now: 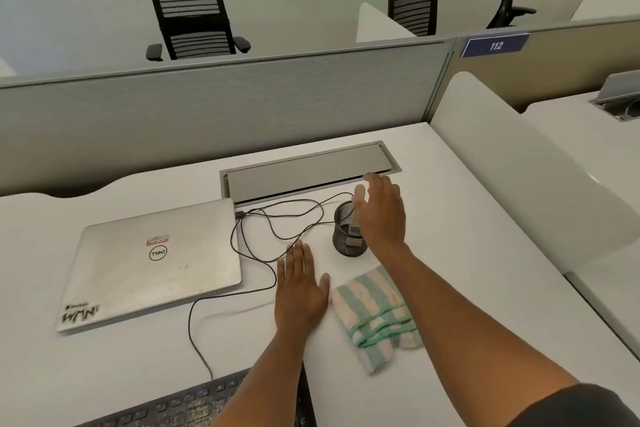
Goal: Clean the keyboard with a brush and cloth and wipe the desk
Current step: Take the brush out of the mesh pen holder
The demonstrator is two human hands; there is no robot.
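Observation:
A black keyboard lies at the near edge of the white desk, partly under my left forearm. Its black cable loops toward the laptop. My left hand rests flat on the desk with straight fingers. Right of it lies a folded green-and-cream striped cloth. My right hand hovers open over a black mesh cup. A brush handle stands in the cup, mostly hidden by the hand.
A closed silver laptop lies on the left. A grey cable hatch sits behind the cup. A grey partition backs the desk, and a white divider bounds its right side. Office chairs stand beyond.

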